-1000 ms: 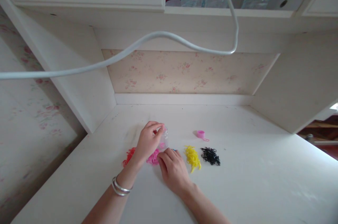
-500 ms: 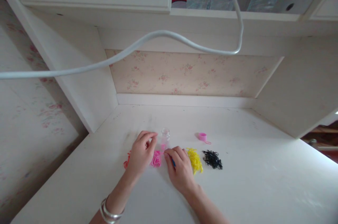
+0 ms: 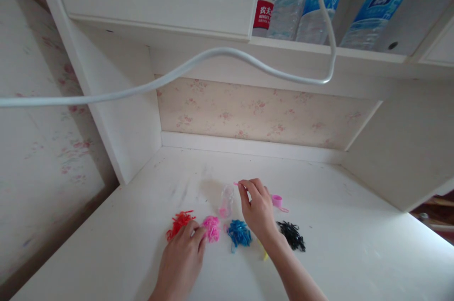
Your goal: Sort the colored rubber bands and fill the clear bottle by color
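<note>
My right hand (image 3: 258, 206) pinches a small pink rubber band (image 3: 236, 183) beside the mouth of a clear little bottle (image 3: 227, 199). Some pink shows low inside this bottle. My left hand (image 3: 186, 246) is closed at the left edge of the pink rubber band pile (image 3: 212, 229); what its fingertips hold, if anything, is hidden. Behind that hand lies a red rubber band pile (image 3: 180, 223). A blue pile (image 3: 240, 233) sits between the hands, and my right forearm covers most of a yellow pile (image 3: 265, 254).
Right of my right arm is a black rubber band pile (image 3: 292, 236). Behind it stands a pink ring-shaped cap (image 3: 277, 201) with a thin loop. A white cable (image 3: 220, 51) crosses in front of the shelf, which holds several plastic bottles (image 3: 321, 5).
My right hand has moved from the blue pile up to the bottle mouth, now with a pink band. My left hand has dropped from beside the bottle to the pink pile. The view has shifted.
</note>
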Action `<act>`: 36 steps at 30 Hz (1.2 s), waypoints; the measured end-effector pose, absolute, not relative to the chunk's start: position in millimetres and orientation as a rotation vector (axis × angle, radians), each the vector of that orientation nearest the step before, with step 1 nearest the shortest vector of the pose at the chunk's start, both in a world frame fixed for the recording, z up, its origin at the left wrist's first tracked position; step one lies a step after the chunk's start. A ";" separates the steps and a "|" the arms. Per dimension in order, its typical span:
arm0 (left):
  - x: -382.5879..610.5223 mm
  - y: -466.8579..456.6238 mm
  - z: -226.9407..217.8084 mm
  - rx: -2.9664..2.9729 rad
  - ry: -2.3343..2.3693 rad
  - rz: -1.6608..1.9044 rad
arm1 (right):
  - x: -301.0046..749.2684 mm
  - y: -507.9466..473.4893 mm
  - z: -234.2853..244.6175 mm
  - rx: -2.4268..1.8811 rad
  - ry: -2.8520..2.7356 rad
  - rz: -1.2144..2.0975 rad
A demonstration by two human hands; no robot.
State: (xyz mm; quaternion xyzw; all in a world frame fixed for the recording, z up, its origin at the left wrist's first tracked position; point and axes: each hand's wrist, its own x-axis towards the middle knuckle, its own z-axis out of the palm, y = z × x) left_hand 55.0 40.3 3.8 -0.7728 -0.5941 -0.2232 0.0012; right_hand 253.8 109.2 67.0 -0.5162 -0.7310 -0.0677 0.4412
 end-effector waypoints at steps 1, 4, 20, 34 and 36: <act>54.1 40.9 2.2 -2.435 -1.868 -0.701 | 253.3 110.1 68.2 -1.286 -1.842 -0.182; 52.3 42.2 -1.9 -2.457 -1.878 -0.707 | 251.0 111.7 71.1 -1.291 -1.896 -0.206; 52.5 43.2 -0.8 -2.448 -1.942 -0.719 | 251.9 107.9 72.7 -1.253 -1.864 -0.167; 58.6 43.8 5.8 -2.388 -1.953 -0.910 | 253.9 59.5 20.1 -1.331 -2.231 -0.116; 58.7 44.5 6.4 -2.397 -1.928 -0.941 | 251.7 59.5 19.3 -1.331 -2.287 -0.148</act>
